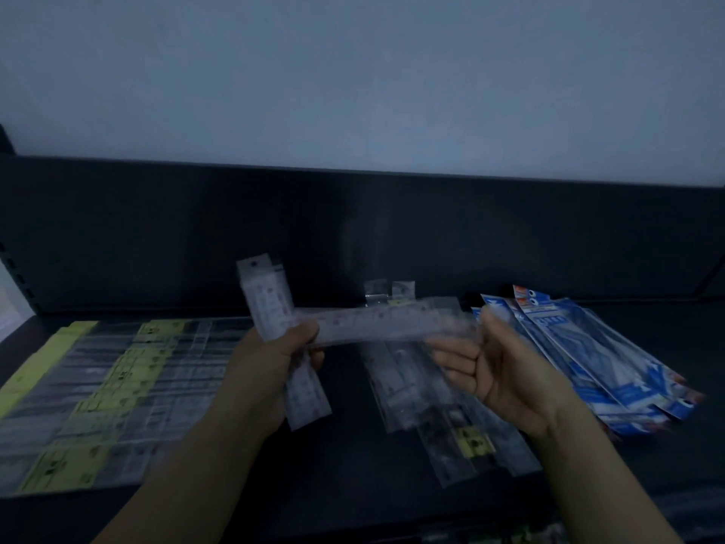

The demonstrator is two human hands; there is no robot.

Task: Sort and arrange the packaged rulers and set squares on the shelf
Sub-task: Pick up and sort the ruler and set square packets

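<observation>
My left hand grips a packaged clear ruler that stands nearly upright, its lower end sticking out below the hand. A second clear packaged ruler lies crosswise between both hands, blurred. My right hand holds its right end with curled fingers. Below the hands a loose heap of clear ruler packs lies on the dark shelf. Rows of ruler packs with yellow-green labels are laid flat at the left. Blue-and-white set square packs are fanned out at the right.
The shelf's dark back panel rises behind the packs, with a pale wall above. A slotted upright stands at the far left. Two small clear packs lean against the back panel.
</observation>
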